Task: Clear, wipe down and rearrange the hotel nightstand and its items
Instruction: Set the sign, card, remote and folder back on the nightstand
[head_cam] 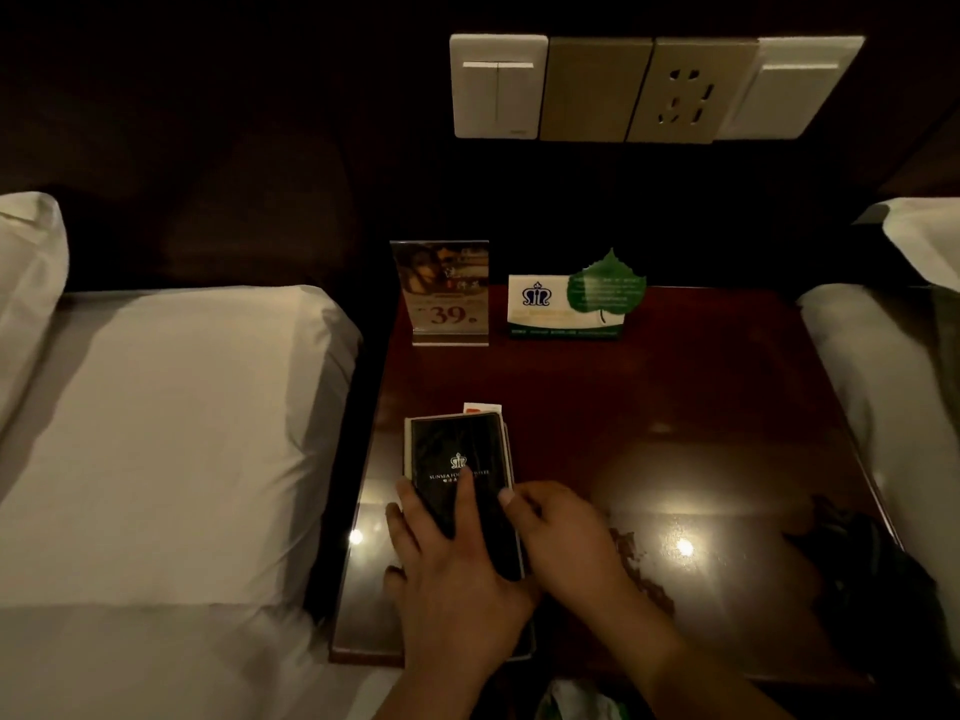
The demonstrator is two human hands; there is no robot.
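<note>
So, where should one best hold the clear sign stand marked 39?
Pinch the top edge of the sign stand from above, thumb in front, fingers behind. It stands upright and thin with its top free, and the leaf card stands close beside it, likely crowding a side grip.

Bare left hand [457, 579], right hand [566, 543]

Black folder [457, 459] (white crest) on reddish-brown nightstand [675, 407].

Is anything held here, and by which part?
The black hotel booklet: left hand presses flat on its near cover; right hand curls at its right edge, pinch unclear.
</note>
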